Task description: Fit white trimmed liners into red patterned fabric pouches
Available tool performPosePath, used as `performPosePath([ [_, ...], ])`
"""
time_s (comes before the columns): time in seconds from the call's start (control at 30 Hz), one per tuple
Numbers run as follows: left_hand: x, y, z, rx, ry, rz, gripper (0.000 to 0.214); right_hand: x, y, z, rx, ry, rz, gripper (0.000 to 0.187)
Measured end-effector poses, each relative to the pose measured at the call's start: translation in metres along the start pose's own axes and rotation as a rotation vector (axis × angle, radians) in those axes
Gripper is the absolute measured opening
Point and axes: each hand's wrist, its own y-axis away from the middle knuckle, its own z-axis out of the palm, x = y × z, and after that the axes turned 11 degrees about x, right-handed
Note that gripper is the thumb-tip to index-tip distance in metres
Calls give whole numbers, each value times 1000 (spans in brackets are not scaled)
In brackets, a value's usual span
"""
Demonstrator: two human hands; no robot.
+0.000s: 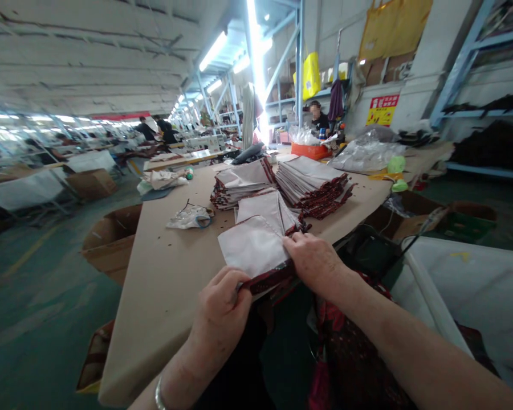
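A flat white fabric piece with a dark red patterned edge lies at the near edge of the long beige table. My left hand is closed, pinching its near red edge. My right hand presses down on its right corner, fingers curled over the red trim. Just behind it sits a small pile of the same pieces. Two taller stacks stand further back, one at the left and one at the right.
A crumpled clear plastic wrap lies left of the piles. Open cardboard boxes stand on the floor at left. A white bin is at my right. Plastic bags and an orange tray sit far back, near a seated person.
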Motion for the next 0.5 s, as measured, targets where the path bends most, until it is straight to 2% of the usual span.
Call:
performPosePath([
  [0.07,-2,18,4,25,33,-138,15,6,12,-5,33,-91,93,29],
  [0.1,-3,28,8,17,73,-255,12,6,22,-6,56,-160,118,31],
  [0.17,-2,43,17,-25,250,-583,4,0,48,-2,62,-284,115,33],
  [0.23,3,51,25,-32,530,-938,11,-10,79,13,-11,-333,99,28],
  [0.3,12,54,30,32,775,-1189,22,-18,110,36,-136,-342,147,26],
  [0.4,21,59,41,49,966,-1334,32,-23,145,68,-235,-534,366,22],
  [0.5,24,76,59,13,1016,-1377,33,-18,158,81,-135,-1120,729,23],
])
